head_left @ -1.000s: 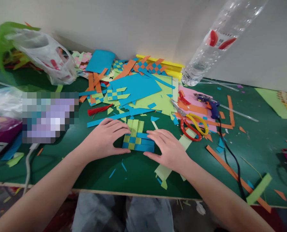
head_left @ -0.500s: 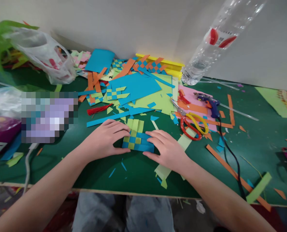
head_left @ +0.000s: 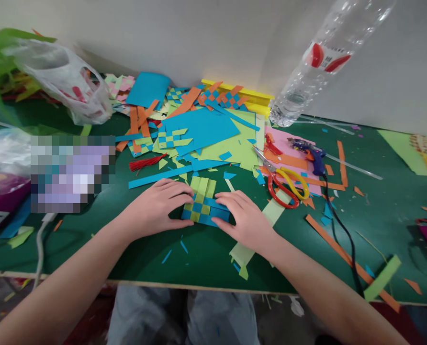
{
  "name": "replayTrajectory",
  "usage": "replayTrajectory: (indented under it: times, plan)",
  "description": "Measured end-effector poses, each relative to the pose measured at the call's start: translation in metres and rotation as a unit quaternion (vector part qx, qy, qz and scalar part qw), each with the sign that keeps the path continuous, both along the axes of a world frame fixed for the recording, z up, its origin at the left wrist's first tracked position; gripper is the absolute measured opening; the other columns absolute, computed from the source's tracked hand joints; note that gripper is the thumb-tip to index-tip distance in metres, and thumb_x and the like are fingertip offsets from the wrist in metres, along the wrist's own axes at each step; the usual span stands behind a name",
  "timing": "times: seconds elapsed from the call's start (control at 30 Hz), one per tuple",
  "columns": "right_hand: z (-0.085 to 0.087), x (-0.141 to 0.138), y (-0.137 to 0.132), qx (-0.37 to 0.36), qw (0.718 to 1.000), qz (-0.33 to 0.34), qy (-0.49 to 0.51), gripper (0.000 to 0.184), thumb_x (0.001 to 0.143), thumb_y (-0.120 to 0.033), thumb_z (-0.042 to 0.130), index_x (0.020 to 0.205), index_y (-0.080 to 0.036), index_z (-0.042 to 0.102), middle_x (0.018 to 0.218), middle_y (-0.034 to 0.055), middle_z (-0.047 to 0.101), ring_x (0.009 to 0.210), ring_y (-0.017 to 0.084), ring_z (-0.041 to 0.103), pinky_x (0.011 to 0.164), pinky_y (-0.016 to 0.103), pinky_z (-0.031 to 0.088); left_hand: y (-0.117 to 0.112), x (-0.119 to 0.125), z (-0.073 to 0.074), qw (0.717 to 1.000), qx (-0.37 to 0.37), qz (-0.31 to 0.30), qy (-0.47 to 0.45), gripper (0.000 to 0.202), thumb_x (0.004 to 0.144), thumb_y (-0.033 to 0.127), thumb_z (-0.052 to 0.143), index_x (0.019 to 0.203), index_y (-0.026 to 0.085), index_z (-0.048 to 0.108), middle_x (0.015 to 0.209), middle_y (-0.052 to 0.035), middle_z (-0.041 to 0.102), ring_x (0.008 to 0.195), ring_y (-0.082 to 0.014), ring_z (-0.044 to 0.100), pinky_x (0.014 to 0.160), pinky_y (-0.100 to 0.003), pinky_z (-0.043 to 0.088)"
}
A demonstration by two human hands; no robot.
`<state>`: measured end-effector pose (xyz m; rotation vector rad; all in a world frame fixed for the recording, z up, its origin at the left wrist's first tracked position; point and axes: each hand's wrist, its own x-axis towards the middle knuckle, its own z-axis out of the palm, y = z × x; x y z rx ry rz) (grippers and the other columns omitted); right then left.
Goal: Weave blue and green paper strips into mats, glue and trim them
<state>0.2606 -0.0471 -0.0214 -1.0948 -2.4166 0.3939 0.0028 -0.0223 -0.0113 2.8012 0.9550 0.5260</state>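
A small piece of woven paper strips (head_left: 201, 209), blue and yellow-green in a checkered pattern, lies on the green table between my hands. My left hand (head_left: 159, 207) grips its left edge, fingers curled over the upper corner and thumb at the lower one. Over the loose blue strips on the right side, my right hand (head_left: 245, 216) pinches with bent fingers above and the thumb below. Yellow-green strip ends stick out from the weave's far side. Parts of both side edges are hidden under my fingers.
Beyond the weave lie blue sheets (head_left: 202, 129), paper scraps and a red tassel (head_left: 147, 162). Scissors (head_left: 283, 184) with red and yellow handles and a corded glue gun (head_left: 314, 155) are to the right. A plastic bottle (head_left: 323, 62) stands behind them; a white bag (head_left: 66, 81) sits back left.
My right hand's fingers have shifted slightly on the blue strips, and its knuckles are a bit more bent. The left hand keeps its place on the weave.
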Motion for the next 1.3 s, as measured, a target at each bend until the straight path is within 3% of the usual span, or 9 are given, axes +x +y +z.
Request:
replayTrajectory:
  times: [0.37,0.7,1.1,1.3]
  plan:
    - [-0.0002,-0.0001,0.0019,-0.056,0.998,-0.015,0.02,0.033,0.086,-0.037,0.064,0.111,-0.017,0.057,0.12,0.0099,0.063,0.109,0.024,0.056,0.096,0.046,0.045,-0.0002,-0.001,-0.0022,1.0,-0.002,0.006,0.002,0.024,0.083,0.041,0.064,0.098,0.021,0.062,0.111,-0.0066,0.066,0.101,-0.0212,0.062,0.092,-0.037,0.044]
    - [-0.001,0.0028,0.0026,-0.005,1.0,0.012,-0.023,0.033,0.091,-0.038,0.057,0.113,-0.015,0.064,0.119,0.0112,0.064,0.109,0.026,0.056,0.093,0.048,0.047,-0.0013,0.0002,0.0004,1.0,0.014,0.001,0.0,0.026,0.083,0.04,0.066,0.099,0.02,0.063,0.109,-0.0063,0.067,0.099,-0.0215,0.063,0.092,-0.037,0.045]
    - [0.0052,0.0044,0.0,0.117,0.989,0.027,-0.082,0.037,0.094,-0.039,0.049,0.109,-0.01,0.067,0.11,0.0135,0.067,0.101,0.026,0.057,0.091,0.045,0.045,-0.0027,0.0035,0.0005,1.0,0.018,0.005,0.001,0.023,0.083,0.039,0.065,0.096,0.02,0.064,0.104,-0.0056,0.069,0.098,-0.0221,0.064,0.087,-0.037,0.046]
    - [0.0044,0.0078,0.0018,0.125,0.987,0.022,-0.098,0.038,0.093,-0.041,0.049,0.109,-0.012,0.066,0.112,0.0125,0.067,0.102,0.026,0.057,0.093,0.045,0.043,-0.0038,0.0045,0.0008,0.999,0.043,0.009,0.019,0.026,0.084,0.043,0.064,0.094,0.019,0.063,0.103,-0.0064,0.069,0.097,-0.023,0.064,0.087,-0.037,0.046]
